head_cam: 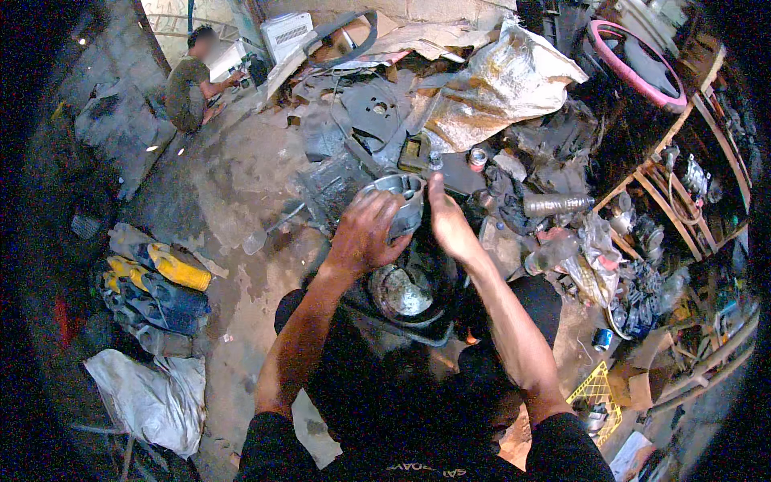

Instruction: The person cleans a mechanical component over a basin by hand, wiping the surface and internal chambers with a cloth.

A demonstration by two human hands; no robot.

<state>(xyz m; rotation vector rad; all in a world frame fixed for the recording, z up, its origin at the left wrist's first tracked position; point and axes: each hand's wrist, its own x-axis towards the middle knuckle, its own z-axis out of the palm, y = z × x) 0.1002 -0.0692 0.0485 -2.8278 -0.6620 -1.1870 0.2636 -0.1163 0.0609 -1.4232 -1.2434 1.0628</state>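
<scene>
My left hand (364,232) lies over the left side of a round grey metal housing (408,202) with inner ribs, fingers across its rim and thumb along its lower side. My right hand (449,220) is upright just right of the housing, fingers pointing away from me; whether it touches the metal is unclear. Below the hands, between my knees, sits a dark round part with a shiny metal dome (402,292). Beyond the housing stand a small clear jar (435,160), an open can (477,158) and a grimy square container (414,152).
Another person (196,84) squats at the far left. Yellow and blue containers (179,266) and a white sack (153,400) lie at left. To the right are a plastic bottle (557,205), scrap parts, a blue can (602,339) and a yellow crate (609,400). A stained sheet (500,84) lies ahead.
</scene>
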